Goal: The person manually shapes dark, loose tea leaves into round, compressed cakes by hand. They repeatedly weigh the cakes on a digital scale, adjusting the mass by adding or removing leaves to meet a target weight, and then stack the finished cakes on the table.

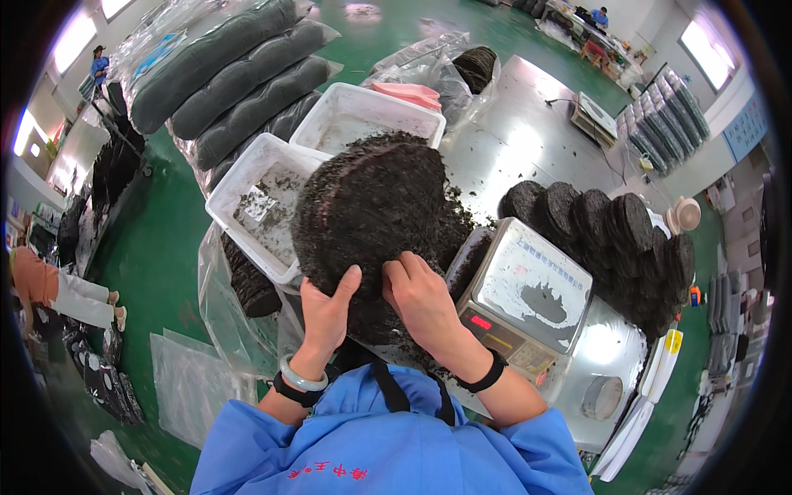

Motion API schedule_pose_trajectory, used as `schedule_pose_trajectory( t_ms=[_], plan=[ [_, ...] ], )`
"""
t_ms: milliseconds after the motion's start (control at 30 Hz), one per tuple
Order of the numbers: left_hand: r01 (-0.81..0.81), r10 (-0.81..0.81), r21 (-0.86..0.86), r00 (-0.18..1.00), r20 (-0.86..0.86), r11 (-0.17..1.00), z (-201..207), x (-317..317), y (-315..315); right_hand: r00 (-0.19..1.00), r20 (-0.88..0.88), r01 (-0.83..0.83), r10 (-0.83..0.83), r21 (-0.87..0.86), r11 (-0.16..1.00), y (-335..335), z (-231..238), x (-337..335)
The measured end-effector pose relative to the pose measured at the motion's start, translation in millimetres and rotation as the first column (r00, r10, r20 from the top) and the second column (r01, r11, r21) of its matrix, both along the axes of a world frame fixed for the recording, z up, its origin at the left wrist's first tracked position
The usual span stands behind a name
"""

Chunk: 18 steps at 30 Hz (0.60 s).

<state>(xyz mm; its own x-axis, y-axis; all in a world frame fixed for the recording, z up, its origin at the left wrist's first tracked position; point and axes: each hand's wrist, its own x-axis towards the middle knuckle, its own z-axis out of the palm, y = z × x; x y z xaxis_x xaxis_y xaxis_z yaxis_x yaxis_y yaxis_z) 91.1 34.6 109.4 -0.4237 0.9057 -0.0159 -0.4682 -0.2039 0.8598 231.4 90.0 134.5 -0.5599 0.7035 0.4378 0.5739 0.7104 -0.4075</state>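
Note:
In front of me a big dark round of dried seaweed (371, 206) stands tilted over the worktable, partly in front of two white plastic bins. My left hand (328, 309) grips its lower left edge, thumb on the near side and the other fingers hidden behind. My right hand (417, 293) has its fingers curled and pinched at the lower edge, against the dark flakes. Just right of that hand lies a digital scale (528, 285) with a silver plate and a dark patch of scraps on it. Loose seaweed crumbs (456, 219) lie beside the round.
One white bin (239, 216) holds scraps and a white slip; another bin (363, 107) stands behind it. Stacked seaweed rounds (610, 239) fill the table's right side. Bagged seaweed rolls (223, 74) are piled at the far left. A metal ring (603, 398) lies near right.

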Motion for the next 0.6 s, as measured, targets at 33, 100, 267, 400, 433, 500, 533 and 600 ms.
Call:
schedule_pose_trajectory(
  t_ms=[33, 100, 267, 400, 433, 500, 533, 600],
  plan=[
    [-0.035, 0.035, 0.019, 0.999, 0.008, 0.999, 5, -6, 0, 0.995, -0.086, -0.065, 0.057, -0.090, 0.994, 4, 4, -6],
    [-0.096, 0.092, 0.034, 0.991, 0.095, 0.995, 13, -23, -6, 0.951, -0.267, -0.225, 0.156, -0.250, 0.942, 13, 17, -19],
    [-0.340, 0.332, 0.062, 0.937, 0.107, 0.938, 14, -92, -30, 0.826, -0.562, -0.323, -0.056, -0.552, 0.768, 46, 58, -60],
    [-0.537, 0.524, 0.114, 0.842, 0.126, 0.836, 17, -128, -59, 0.772, -0.634, -0.305, 0.047, -0.304, 0.903, 91, 47, -135],
    [-0.568, 0.553, 0.118, 0.822, 0.137, 0.814, 16, -134, -67, 0.748, -0.654, -0.334, 0.112, -0.225, 0.915, 105, 28, -157],
    [-0.549, 0.533, 0.110, 0.833, 0.145, 0.828, 7, -142, -76, 0.849, -0.399, -0.256, 0.346, 0.262, 0.930, 136, -17, -179],
    [-0.562, 0.546, 0.099, 0.824, 0.150, 0.821, 6, -145, -81, 0.854, -0.387, -0.256, 0.346, 0.266, 0.929, 134, -18, -187],
    [-0.584, 0.567, 0.077, 0.807, 0.164, 0.808, 9, -145, -89, 0.944, -0.277, -0.236, 0.176, -0.197, 0.952, 119, 3, -184]
  ],
)
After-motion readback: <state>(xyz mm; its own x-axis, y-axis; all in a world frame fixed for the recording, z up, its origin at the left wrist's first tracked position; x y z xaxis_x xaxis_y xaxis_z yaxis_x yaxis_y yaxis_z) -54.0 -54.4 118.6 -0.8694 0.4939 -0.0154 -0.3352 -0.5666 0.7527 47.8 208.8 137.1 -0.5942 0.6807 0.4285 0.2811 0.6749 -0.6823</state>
